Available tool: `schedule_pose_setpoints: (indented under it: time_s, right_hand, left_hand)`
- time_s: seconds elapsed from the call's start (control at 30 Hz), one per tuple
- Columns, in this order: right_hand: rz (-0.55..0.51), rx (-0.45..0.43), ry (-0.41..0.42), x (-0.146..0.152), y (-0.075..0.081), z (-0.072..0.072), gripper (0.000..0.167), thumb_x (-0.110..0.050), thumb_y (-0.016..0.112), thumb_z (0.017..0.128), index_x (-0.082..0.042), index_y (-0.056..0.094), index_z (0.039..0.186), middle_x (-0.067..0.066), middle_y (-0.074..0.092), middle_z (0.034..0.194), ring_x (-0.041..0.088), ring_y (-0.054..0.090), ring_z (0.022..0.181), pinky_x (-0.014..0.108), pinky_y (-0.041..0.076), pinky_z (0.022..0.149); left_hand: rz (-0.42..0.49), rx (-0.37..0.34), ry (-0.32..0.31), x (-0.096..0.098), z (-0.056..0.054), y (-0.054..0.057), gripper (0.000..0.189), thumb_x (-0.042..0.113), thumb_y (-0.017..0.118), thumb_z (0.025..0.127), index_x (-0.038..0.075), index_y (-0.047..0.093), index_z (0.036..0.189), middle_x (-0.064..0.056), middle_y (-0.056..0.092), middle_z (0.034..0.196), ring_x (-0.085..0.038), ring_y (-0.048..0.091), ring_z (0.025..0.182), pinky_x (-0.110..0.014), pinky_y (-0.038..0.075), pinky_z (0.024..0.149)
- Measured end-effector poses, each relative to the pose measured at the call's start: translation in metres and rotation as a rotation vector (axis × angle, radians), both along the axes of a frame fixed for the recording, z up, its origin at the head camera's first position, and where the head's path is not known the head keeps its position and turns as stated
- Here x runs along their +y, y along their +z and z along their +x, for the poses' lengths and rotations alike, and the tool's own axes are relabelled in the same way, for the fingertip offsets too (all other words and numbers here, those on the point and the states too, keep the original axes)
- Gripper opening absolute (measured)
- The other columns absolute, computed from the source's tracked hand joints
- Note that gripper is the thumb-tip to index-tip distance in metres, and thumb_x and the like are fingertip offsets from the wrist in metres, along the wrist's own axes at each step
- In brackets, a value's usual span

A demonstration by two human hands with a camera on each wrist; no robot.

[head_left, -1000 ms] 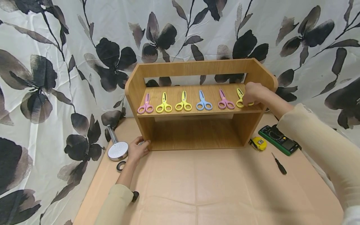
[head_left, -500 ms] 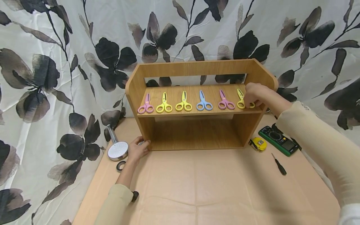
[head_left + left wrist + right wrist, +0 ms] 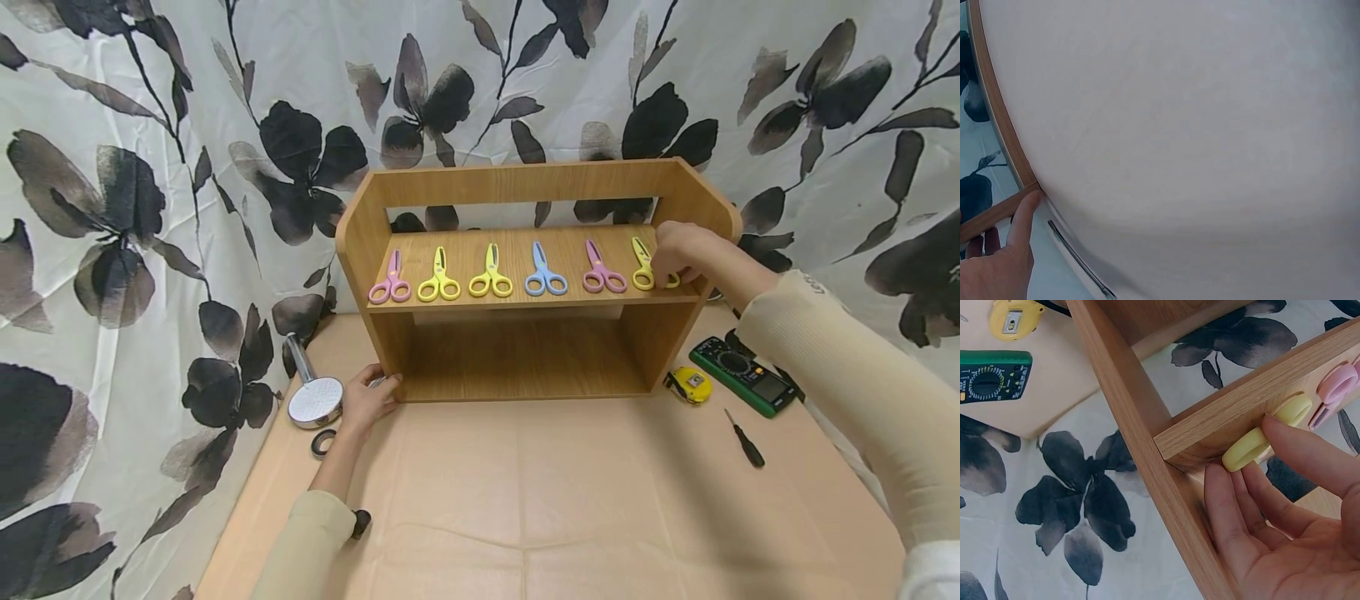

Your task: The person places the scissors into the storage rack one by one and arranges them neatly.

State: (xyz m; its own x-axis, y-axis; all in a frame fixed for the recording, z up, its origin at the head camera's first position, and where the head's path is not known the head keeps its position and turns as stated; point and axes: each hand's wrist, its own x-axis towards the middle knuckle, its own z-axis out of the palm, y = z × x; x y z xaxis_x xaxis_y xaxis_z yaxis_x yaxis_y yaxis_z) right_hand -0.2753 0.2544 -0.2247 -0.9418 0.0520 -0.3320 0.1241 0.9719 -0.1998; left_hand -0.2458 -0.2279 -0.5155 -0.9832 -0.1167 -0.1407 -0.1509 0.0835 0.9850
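Observation:
A wooden two-tier shelf (image 3: 525,303) stands on the table. Its sloped upper board holds a row of scissors: pink scissors (image 3: 392,279) at the left end, then yellow, blue (image 3: 542,271), pink (image 3: 600,268) and, at the right end, yellow scissors (image 3: 641,265). My right hand (image 3: 686,252) pinches the handle of these rightmost yellow scissors; the right wrist view shows thumb and fingers about the yellow handle loops (image 3: 1247,450). My left hand (image 3: 369,398) grips the shelf's lower left corner, with one finger on the front edge (image 3: 1025,187) and others behind the side panel.
Left of the shelf lie a shower head (image 3: 315,402) and a roll of black tape (image 3: 322,443). On the right are a yellow tape measure (image 3: 692,385), a green multimeter (image 3: 746,375) and a black-handled screwdriver (image 3: 747,442). A floral curtain (image 3: 480,92) hangs behind.
The rightmost yellow scissors and my right hand have shifted very slightly to the right since one second ago. My left hand has stayed on the shelf corner.

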Motion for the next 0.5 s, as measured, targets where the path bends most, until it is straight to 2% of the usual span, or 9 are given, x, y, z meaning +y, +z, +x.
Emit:
schedule_pose_setpoints:
  time_s: [0.13,0.3,0.4,0.5]
  right_hand:
    - [0.002,0.0,0.005,0.001,0.0,0.0,0.044,-0.002,0.073,0.081,0.011,0.05,0.116,0.021,0.049,0.101,0.026,0.06,0.078,0.028,0.062,0.067]
    - [-0.008,0.006,0.02,0.005,-0.002,0.002,0.04,-0.001,0.07,0.08,0.011,0.051,0.113,0.021,0.051,0.095,0.021,0.057,0.067,0.024,0.056,0.059]
    - [-0.005,0.03,0.05,0.006,-0.005,0.007,0.036,-0.001,0.067,0.081,0.011,0.051,0.11,0.019,0.052,0.091,0.02,0.053,0.064,0.023,0.048,0.054]
    - [0.009,0.098,0.102,0.004,-0.011,0.017,0.028,-0.004,0.064,0.083,0.011,0.054,0.105,0.018,0.052,0.087,0.023,0.052,0.068,0.026,0.041,0.055]
  left_hand:
    - [-0.004,-0.002,0.005,0.001,-0.001,-0.001,0.044,0.014,0.068,0.097,0.004,0.059,0.139,-0.016,0.046,0.153,-0.042,0.063,0.123,-0.052,0.06,0.1]
    - [-0.024,0.006,-0.009,0.002,-0.004,0.0,0.046,0.015,0.068,0.099,0.005,0.058,0.142,-0.016,0.046,0.153,-0.043,0.061,0.126,-0.051,0.06,0.1]
    - [-0.099,0.034,-0.006,0.006,-0.002,0.002,0.05,0.012,0.066,0.1,0.004,0.052,0.147,-0.02,0.047,0.154,-0.044,0.059,0.13,-0.05,0.06,0.101]
    - [-0.231,0.118,0.056,0.018,0.002,0.007,0.066,0.008,0.067,0.097,0.003,0.038,0.157,-0.025,0.042,0.156,-0.047,0.053,0.137,-0.051,0.056,0.107]
